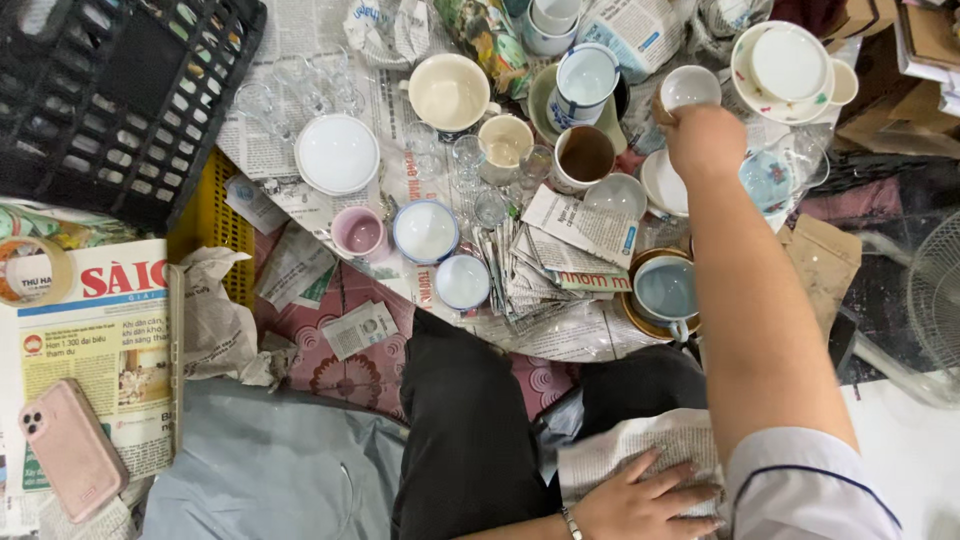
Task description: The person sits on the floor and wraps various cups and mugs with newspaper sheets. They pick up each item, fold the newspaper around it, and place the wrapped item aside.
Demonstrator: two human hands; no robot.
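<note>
Fingers of the right hand [705,135] curl around a small white ceramic cup [689,88], gripping it among the crowded crockery at the far side of the newspaper-covered floor [380,95], just beside a brown-lined mug [583,156]. The left hand [640,500], fingers spread flat, presses a sheet of crumpled newspaper [640,448] against the lap.

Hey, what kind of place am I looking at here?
Probably a home floor used for packing crockery: cups and bowls crowd spread newspaper, a black crate nearby. The right hand grips a white cup.
</note>
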